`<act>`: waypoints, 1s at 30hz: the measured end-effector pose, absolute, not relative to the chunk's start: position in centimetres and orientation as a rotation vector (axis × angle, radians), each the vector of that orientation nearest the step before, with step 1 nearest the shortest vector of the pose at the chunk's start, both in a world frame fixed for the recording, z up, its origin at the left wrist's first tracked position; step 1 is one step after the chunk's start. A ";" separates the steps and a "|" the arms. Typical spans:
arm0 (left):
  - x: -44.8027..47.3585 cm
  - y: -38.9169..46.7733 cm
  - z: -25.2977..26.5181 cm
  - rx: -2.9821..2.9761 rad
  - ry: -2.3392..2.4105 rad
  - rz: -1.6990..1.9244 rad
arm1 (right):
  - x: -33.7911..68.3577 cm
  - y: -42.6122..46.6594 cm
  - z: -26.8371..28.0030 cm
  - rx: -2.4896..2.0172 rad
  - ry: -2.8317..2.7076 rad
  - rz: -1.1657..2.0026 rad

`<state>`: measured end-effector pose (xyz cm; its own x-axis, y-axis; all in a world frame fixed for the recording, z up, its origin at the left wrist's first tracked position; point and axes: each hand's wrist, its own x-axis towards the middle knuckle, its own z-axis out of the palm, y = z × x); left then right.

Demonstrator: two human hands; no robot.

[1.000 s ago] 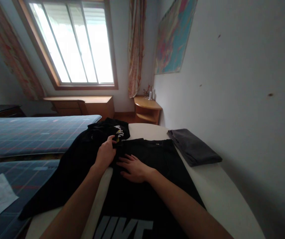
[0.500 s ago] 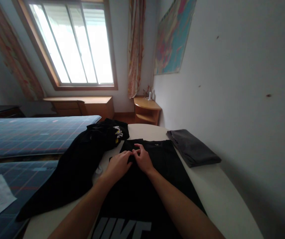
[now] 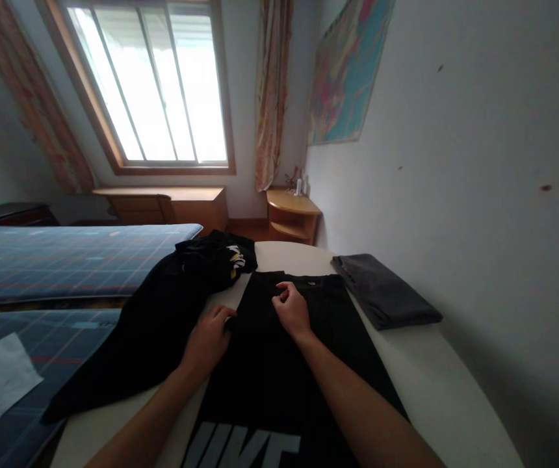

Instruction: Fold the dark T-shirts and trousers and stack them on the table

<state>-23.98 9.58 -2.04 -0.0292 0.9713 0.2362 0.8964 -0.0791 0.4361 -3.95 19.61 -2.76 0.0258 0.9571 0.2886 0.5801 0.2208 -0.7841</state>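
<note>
Black fabric shirt with grey block lettering (image 3: 260, 374) lies flat at lower centre of frame, likely so its edges stay reachable; left hand (image 3: 208, 341) pinches its left edge, presumably for control; right hand (image 3: 293, 312) curls above, grasp indeterminable.

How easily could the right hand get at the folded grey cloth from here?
Yes, probably easily: the right hand is at the black shirt, and nothing upright seems to stand between it and the grey cloth.
</note>
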 end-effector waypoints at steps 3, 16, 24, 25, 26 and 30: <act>-25.1 9.8 -2.6 2.173 1.795 0.731 | -3.8 19.6 -3.0 -1.508 -1.799 0.455; -24.9 9.3 -0.8 2.280 1.847 0.610 | -6.5 21.1 -0.8 -1.682 -2.103 0.397; -24.7 9.9 -1.3 2.460 1.664 0.597 | -9.7 25.6 1.4 -1.784 -2.067 0.527; -24.7 9.9 -1.2 2.467 1.642 0.597 | -10.0 26.0 1.3 -1.789 -2.075 0.536; -24.7 9.8 -1.2 2.472 1.621 0.596 | -10.2 26.4 1.2 -1.786 -2.087 0.544; -24.9 9.7 -1.1 2.486 1.551 0.596 | -10.7 27.6 0.6 -1.749 -2.137 0.571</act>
